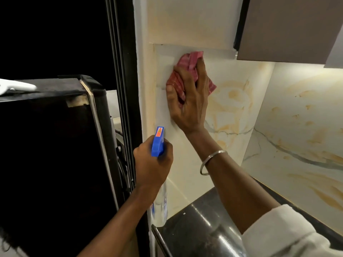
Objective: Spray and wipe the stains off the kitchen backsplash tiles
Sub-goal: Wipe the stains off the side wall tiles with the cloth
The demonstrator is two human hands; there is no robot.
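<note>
My right hand [187, 101] grips a bunched pink cloth [193, 60] and presses it against the backsplash tile [232, 101] near its top left corner, just under the wall cabinet. My left hand [151, 164] holds a spray bottle by its blue trigger head [157, 141], nozzle pointing up toward the tile. The clear bottle body [161, 204] hangs below my wrist. The tile is white with yellowish marbled streaks to the right of the cloth.
A black refrigerator [55, 145] stands close on the left. A dark wall cabinet [289, 28] hangs at the upper right. A black countertop [200, 229] lies below, and the side wall tile [306, 127] meets the backsplash in a corner.
</note>
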